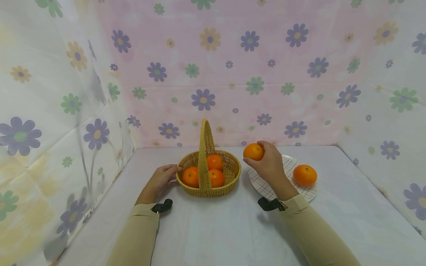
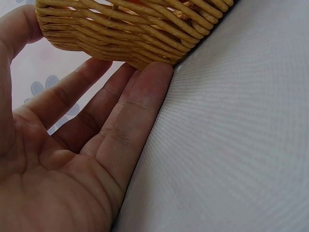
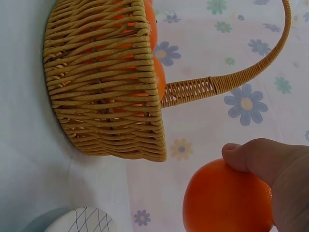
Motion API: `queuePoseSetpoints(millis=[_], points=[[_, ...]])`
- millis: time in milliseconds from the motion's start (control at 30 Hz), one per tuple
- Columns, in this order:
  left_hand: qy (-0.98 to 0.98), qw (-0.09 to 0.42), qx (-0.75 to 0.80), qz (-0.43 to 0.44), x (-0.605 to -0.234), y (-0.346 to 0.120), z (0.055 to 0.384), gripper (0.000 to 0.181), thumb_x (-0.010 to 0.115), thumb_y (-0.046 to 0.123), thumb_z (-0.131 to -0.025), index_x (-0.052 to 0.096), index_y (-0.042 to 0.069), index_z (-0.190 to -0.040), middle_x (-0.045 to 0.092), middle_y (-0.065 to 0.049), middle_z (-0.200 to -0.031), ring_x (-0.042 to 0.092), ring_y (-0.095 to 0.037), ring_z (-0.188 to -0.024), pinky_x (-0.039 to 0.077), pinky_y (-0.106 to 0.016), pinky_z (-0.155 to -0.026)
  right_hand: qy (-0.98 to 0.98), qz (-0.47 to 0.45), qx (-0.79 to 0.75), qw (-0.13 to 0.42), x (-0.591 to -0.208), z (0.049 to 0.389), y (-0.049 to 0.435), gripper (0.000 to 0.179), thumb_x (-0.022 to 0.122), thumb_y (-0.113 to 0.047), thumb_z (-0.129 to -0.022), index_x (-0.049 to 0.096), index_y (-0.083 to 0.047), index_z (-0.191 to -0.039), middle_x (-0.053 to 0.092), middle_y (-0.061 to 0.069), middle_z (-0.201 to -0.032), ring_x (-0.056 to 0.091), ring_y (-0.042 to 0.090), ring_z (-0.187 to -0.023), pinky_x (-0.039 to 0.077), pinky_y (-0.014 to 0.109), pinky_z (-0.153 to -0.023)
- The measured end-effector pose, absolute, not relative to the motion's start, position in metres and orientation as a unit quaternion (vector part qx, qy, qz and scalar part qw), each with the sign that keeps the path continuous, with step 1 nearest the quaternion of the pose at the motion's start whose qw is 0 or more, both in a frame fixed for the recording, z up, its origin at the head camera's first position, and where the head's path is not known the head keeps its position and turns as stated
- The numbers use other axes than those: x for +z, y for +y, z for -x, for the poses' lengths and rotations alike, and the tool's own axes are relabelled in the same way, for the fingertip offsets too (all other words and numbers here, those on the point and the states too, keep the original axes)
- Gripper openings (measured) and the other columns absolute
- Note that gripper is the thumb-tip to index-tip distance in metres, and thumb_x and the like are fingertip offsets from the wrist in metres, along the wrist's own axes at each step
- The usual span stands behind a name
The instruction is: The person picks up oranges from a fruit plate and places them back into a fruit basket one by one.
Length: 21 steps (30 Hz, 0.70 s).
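Note:
A yellow wicker basket (image 1: 219, 191) with a tall handle (image 1: 204, 159) stands on the table and holds three oranges (image 1: 190, 177). At its left rim my left hand (image 1: 161, 183) grips the basket, one fingertip at the rim and other fingers along the woven wall (image 2: 120, 31). My right hand (image 1: 270, 162) pinches another orange (image 1: 253, 152) between thumb and fingers, raised just right of the basket. Close up in the right wrist view, the thumb lies on the orange (image 3: 227, 198). One more orange (image 1: 304, 175) rests on a white checked plate (image 1: 261, 183), under and beside my right forearm.
A pale cloth covers the table (image 1: 206, 229). Flower-print cloth walls (image 1: 229, 99) close it off at the back and on both sides. Dark wrist mounts (image 1: 163, 205) sit at both sleeve cuffs.

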<state>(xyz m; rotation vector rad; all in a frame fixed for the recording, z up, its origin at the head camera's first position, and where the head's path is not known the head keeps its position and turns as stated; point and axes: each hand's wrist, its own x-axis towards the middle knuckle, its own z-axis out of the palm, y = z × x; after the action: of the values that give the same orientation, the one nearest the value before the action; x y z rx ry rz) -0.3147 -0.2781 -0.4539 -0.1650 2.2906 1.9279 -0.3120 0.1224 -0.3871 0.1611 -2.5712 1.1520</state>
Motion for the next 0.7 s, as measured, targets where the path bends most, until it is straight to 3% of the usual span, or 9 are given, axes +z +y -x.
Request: queuePoseSetpoints(millis=[533, 700], points=[[0.762, 0.07, 0.64, 0.065, -0.454, -0.278, 0.316, 0.054, 0.067, 0.038, -0.098, 0.061, 0.003, -0.139, 0.057, -0.015, -0.145, 0.066, -0.024, -0.116, 0.062, -0.038, -0.095, -0.89, -0.094, 0.418, 0.155, -0.388, 0.307, 0.113, 0.081, 0.088, -0.048, -0.08, 0.054, -0.01, -0.144, 0.062, 0.01, -0.136, 0.063, 0.029, -0.113, 0.062, 0.047, -0.095], [0.761, 0.07, 0.642, 0.068, -0.455, -0.278, 0.317, 0.054, 0.067, 0.038, -0.098, 0.062, 0.003, -0.138, 0.057, -0.015, -0.144, 0.066, -0.024, -0.116, 0.062, -0.038, -0.094, -0.882, -0.132, 0.417, 0.176, -0.389, 0.303, 0.109, 0.08, 0.088, -0.046, -0.081, 0.057, -0.01, -0.144, 0.063, 0.01, -0.14, 0.064, 0.029, -0.12, 0.06, 0.047, -0.098]])
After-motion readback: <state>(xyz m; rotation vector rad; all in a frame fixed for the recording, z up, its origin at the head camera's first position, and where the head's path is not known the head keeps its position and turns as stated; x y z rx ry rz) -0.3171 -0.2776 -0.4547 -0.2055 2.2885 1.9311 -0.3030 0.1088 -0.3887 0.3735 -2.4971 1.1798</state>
